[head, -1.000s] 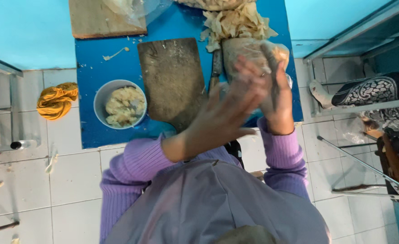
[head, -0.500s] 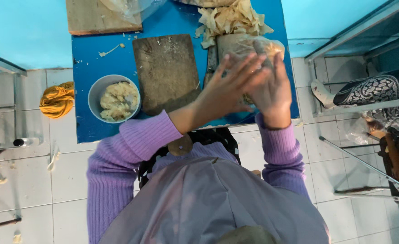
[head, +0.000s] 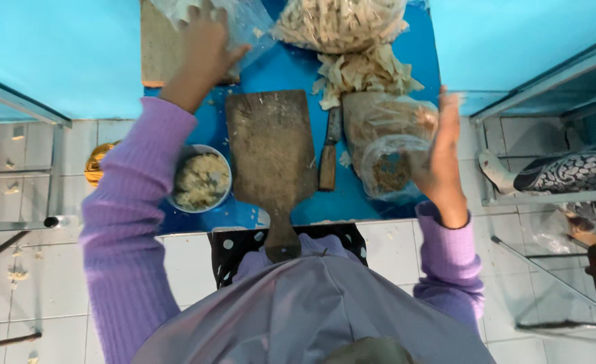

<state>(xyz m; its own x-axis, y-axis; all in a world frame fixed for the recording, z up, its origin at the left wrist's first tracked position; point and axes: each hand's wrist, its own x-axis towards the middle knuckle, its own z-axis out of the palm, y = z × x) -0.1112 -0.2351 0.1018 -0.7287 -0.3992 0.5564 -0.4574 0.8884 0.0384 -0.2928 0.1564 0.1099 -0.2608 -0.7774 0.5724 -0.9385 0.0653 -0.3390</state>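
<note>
Blue surface (head: pixel 379 195) against the turquoise wall, tiled floor below. Worn wooden cutting board (head: pixel 271 155) at the middle, handle hanging over the near edge. Clear bag of pale strips (head: pixel 338 23) at the far edge, loose strips (head: pixel 365 71) spilled just in front. Second wooden board (head: pixel 159 54) at the far left corner, clear plastic sheet (head: pixel 250 27) lying over it. White bowl of crumbly filling (head: pixel 202 180) near the left edge. Knife (head: pixel 329 152) just right of the cutting board.

Left hand (head: pixel 207 44) pressed on the plastic sheet, fingers spread and half curled, probably pinching it, though blurred. Right hand (head: pixel 439 155) flat and open against a small clear bag (head: pixel 389 165) near the right edge.

Small bag: light, limp, slippery; best gathered at the neck.
</note>
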